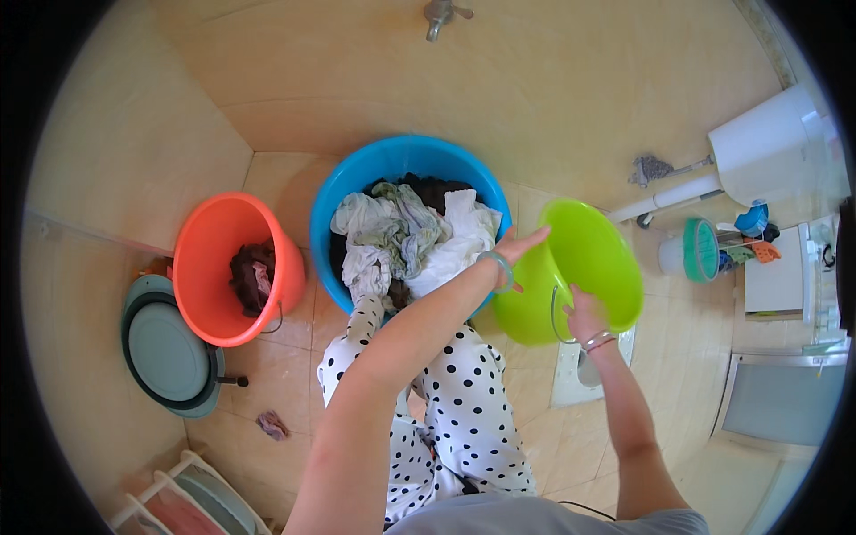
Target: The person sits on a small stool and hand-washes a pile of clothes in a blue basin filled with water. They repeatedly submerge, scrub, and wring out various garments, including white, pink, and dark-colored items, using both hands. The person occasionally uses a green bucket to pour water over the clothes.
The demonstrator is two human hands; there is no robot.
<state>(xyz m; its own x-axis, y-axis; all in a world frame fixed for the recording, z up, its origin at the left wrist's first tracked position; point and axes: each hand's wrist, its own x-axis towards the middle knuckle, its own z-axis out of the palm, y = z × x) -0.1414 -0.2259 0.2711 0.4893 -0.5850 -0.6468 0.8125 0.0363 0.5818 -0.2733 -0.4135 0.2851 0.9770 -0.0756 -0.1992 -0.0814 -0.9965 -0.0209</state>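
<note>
The left forearm (392,374) is stretched above the dotted trousers (464,379). The left hand (510,251), fingers spread, is laid against the green bucket (575,272), whose near rim is grasped by the right hand (585,316). The bucket is held tilted, right of a blue tub (355,171) heaped with laundry (406,230); farther left, an orange bucket (207,267) is placed.

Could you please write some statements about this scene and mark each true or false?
1. The orange bucket stands left of the blue tub. True.
2. The blue tub is empty. False: it holds clothes.
3. The right hand is at the green bucket. True.
4. The left hand is inside the orange bucket. False: the left hand is at the green bucket.
5. A tap is fixed to the wall. True.
</note>
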